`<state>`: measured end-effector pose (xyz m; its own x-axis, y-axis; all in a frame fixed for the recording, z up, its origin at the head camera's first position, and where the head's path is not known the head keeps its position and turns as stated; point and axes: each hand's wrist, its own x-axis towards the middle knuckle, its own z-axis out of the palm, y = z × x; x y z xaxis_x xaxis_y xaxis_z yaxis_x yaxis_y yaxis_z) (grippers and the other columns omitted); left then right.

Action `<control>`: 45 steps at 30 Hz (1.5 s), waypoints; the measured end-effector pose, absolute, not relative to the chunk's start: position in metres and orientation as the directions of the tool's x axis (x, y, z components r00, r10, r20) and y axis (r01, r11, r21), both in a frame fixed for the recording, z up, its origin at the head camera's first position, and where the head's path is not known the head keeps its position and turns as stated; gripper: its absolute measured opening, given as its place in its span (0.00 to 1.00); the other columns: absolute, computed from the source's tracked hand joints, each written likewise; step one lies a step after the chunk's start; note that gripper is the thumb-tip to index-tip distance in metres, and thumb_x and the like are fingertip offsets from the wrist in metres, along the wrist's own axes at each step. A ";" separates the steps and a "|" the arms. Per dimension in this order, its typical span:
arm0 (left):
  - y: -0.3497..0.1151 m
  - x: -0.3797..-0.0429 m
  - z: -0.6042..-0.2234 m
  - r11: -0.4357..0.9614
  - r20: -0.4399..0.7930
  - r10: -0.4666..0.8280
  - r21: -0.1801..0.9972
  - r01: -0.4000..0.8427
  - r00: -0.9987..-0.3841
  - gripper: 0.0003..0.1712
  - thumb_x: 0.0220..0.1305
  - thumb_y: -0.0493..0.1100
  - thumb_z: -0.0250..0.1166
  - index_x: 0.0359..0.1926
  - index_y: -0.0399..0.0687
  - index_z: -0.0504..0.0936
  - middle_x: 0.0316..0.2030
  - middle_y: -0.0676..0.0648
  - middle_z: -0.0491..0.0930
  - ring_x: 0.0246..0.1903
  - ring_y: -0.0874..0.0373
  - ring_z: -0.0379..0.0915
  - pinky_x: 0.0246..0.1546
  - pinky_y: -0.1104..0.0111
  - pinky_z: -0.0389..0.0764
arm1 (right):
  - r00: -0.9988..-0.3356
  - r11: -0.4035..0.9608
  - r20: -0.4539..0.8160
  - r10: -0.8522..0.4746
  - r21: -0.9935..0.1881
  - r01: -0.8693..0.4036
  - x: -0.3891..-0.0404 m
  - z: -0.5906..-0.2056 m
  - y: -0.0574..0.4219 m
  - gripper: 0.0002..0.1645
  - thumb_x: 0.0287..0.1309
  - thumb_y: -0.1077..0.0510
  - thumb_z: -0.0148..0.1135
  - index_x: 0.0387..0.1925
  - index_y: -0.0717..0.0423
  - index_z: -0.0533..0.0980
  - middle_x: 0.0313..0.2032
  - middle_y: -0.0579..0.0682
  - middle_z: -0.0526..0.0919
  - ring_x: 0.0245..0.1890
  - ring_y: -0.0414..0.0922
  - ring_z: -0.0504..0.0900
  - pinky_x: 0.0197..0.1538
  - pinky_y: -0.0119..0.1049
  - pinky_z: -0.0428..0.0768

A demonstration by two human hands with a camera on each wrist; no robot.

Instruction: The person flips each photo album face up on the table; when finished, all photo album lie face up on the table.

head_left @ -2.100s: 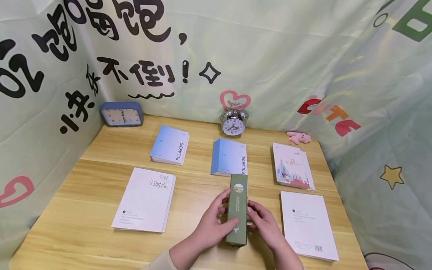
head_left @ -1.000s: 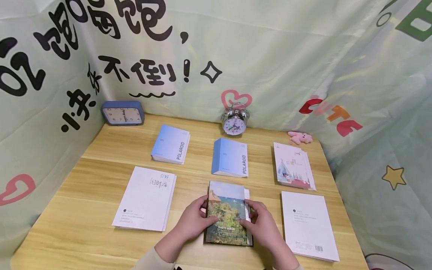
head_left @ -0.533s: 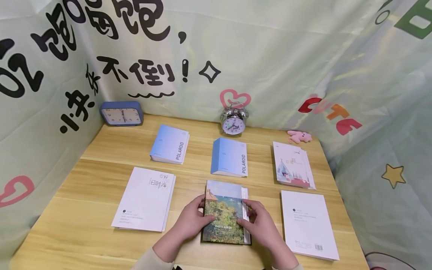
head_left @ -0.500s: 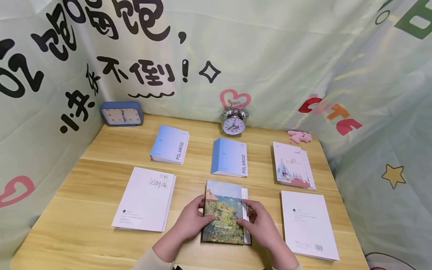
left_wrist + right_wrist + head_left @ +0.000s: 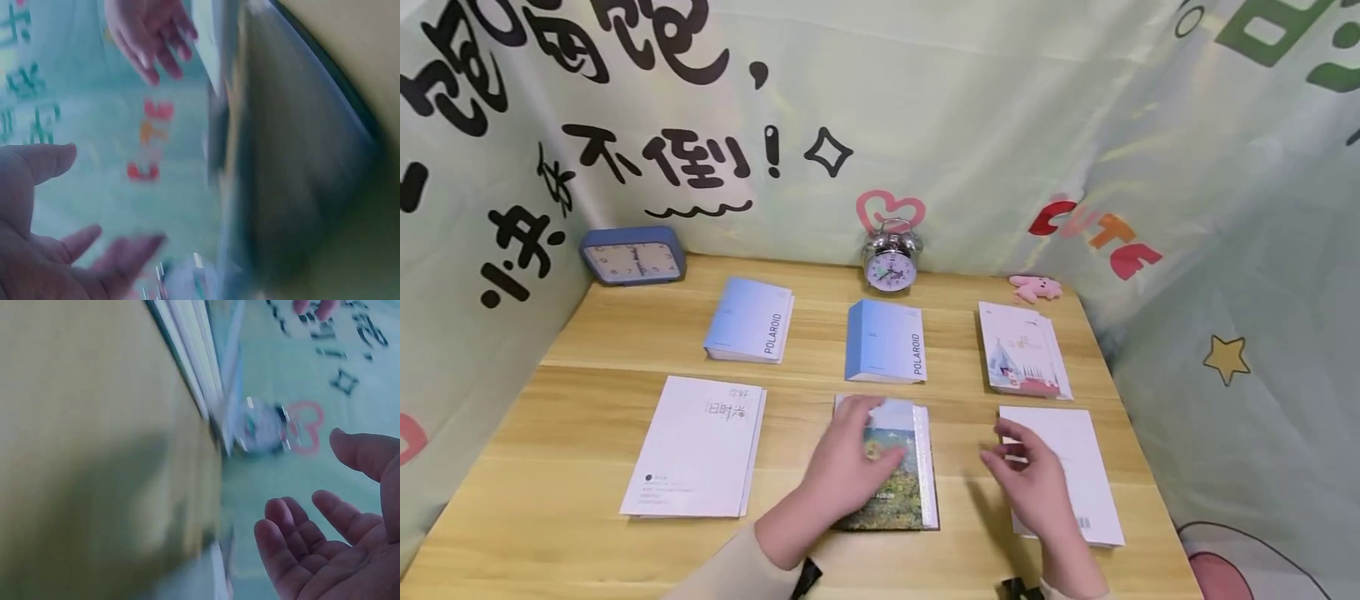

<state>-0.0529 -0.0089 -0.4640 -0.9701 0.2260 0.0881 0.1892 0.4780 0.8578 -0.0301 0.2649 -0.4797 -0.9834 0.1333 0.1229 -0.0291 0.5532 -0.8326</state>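
Note:
A photo album (image 5: 895,483) with a painted garden-and-sea cover lies flat on the wooden table, its page edges showing on the right. My left hand (image 5: 854,457) hovers over its left part, fingers relaxed and holding nothing; it hides some of the cover. In the left wrist view the album (image 5: 300,144) is blurred, apart from the left hand's spread thumb and fingers. My right hand (image 5: 1036,482) is raised to the right of the album, in front of a white book (image 5: 1086,467) that it partly covers. Loosely bent fingers, with nothing between them, show in the right wrist view.
Two blue POLAROID albums (image 5: 748,321) stand farther back, and a white album with a tent picture (image 5: 1018,350) lies at right. Another white album (image 5: 696,450) lies at left. Along the back are a blue clock (image 5: 634,257), a twin-bell alarm clock (image 5: 891,268) and a pink toy (image 5: 1036,288).
Earlier the album was turned from its green spine onto its back, cover up, between both hands. Now both hands have let go and lifted; the right has moved off to the right.

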 end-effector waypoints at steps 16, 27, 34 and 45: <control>0.128 -0.044 -0.472 0.445 -0.191 0.598 0.887 0.124 -0.779 0.53 0.62 0.58 0.77 0.80 0.45 0.64 0.74 0.45 0.68 0.65 0.55 0.73 0.63 0.65 0.76 | -0.814 0.558 -0.077 0.576 -0.691 0.460 -0.004 -0.473 0.383 0.39 0.67 0.59 0.71 0.73 0.71 0.68 0.64 0.69 0.75 0.58 0.56 0.75 0.51 0.31 0.73; 0.164 -0.035 -0.484 0.496 -0.102 0.657 0.804 0.327 -0.747 0.43 0.57 0.59 0.79 0.70 0.51 0.75 0.65 0.53 0.76 0.69 0.54 0.68 0.66 0.65 0.72 | -0.860 0.649 -0.316 0.400 -0.565 0.509 -0.008 -0.488 0.407 0.51 0.73 0.44 0.64 0.74 0.81 0.57 0.68 0.79 0.69 0.67 0.70 0.73 0.48 0.29 0.73; 0.168 -0.026 -0.486 0.459 -0.161 0.658 0.860 0.223 -0.735 0.61 0.55 0.56 0.81 0.80 0.35 0.59 0.80 0.37 0.58 0.79 0.40 0.50 0.69 0.69 0.68 | -0.868 0.674 -0.275 0.413 -0.548 0.495 -0.009 -0.489 0.403 0.45 0.73 0.42 0.64 0.66 0.82 0.70 0.56 0.77 0.80 0.52 0.63 0.81 0.39 0.31 0.77; 0.172 -0.020 -0.485 0.472 -0.254 0.621 0.876 0.096 -0.741 0.68 0.51 0.55 0.85 0.82 0.38 0.55 0.81 0.30 0.49 0.77 0.45 0.56 0.69 0.70 0.68 | -0.840 0.649 -0.142 0.524 -0.573 0.502 -0.004 -0.497 0.385 0.36 0.70 0.45 0.66 0.60 0.75 0.79 0.50 0.73 0.85 0.44 0.58 0.83 0.43 0.39 0.77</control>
